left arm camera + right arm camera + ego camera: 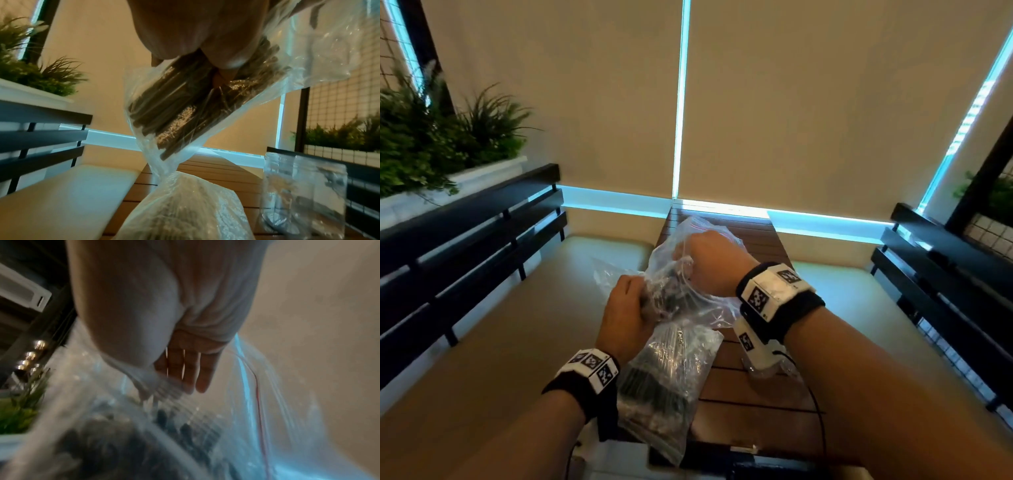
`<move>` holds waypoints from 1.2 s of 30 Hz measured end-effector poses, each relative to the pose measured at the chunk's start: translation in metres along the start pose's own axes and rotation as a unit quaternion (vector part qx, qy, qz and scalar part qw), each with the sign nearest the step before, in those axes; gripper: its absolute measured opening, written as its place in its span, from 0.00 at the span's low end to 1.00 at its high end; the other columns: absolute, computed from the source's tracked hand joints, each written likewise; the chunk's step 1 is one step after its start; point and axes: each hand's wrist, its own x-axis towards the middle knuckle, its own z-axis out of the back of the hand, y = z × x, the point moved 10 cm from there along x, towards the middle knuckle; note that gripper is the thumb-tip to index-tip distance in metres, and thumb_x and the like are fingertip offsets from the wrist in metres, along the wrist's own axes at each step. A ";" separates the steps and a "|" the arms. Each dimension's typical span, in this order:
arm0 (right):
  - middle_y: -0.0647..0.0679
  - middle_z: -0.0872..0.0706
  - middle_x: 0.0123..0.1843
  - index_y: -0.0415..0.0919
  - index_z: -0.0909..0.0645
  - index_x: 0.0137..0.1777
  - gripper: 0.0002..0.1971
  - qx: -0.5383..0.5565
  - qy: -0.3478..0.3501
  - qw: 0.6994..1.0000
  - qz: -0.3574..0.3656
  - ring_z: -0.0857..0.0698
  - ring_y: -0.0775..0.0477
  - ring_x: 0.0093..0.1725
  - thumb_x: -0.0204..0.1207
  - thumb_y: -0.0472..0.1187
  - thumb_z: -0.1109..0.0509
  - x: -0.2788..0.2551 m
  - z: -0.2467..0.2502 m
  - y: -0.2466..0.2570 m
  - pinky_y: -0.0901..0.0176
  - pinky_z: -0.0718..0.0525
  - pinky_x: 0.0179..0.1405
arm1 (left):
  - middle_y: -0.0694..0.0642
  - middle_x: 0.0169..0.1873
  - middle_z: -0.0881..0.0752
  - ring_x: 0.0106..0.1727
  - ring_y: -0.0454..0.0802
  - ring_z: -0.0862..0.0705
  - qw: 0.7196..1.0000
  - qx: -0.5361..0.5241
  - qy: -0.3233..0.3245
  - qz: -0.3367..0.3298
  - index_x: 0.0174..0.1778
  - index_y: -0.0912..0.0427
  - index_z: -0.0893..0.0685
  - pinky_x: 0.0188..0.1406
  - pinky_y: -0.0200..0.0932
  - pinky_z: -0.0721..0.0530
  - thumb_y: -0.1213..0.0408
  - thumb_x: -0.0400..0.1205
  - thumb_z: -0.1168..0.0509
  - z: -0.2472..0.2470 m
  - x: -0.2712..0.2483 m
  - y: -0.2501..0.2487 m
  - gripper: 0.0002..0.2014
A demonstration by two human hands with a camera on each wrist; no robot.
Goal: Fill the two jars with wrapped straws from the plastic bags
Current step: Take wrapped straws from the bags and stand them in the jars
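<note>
Left hand (625,308) gripping clear plastic bag of dark wrapped straws (681,274), raised above slatted wooden bench (750,377). Right hand (709,260) inside bag mouth, fingers (197,369) straight. Clear jar (304,191) upright on bench.

A brown slatted tabletop (756,383) stands between two cream seat cushions (493,329) with black slatted backrests (465,240). Green plants (441,137) grow in a white planter (482,178) at the left. Beige blinds (571,96) cover the windows behind.
</note>
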 end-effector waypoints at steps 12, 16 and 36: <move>0.49 0.19 0.41 0.37 0.15 0.54 0.07 0.113 0.285 0.941 -0.144 0.20 0.50 0.43 0.84 0.39 0.33 -0.013 -0.078 -0.018 0.69 0.20 0.39 | 0.57 0.63 0.22 0.65 0.60 0.25 0.973 0.127 0.073 -0.177 0.57 0.55 0.18 0.63 0.65 0.18 0.59 0.67 0.19 -0.004 -0.011 -0.047 0.24; 0.50 0.14 0.41 0.34 0.13 0.59 0.12 0.173 0.315 0.910 -0.207 0.19 0.57 0.36 0.77 0.35 0.25 -0.029 -0.084 -0.031 0.71 0.20 0.36 | 0.58 0.59 0.16 0.62 0.55 0.24 0.968 0.142 0.081 -0.190 0.57 0.55 0.20 0.60 0.71 0.18 0.59 0.65 0.17 -0.013 -0.015 -0.043 0.27; 0.50 0.23 0.34 0.43 0.21 0.37 0.11 0.311 0.158 0.912 -0.217 0.27 0.51 0.33 0.82 0.41 0.34 -0.037 -0.063 -0.055 0.58 0.27 0.37 | 0.54 0.50 0.32 0.41 0.53 0.25 0.999 0.035 0.016 -0.027 0.47 0.53 0.36 0.33 0.47 0.17 0.69 0.75 0.33 -0.005 0.004 0.001 0.16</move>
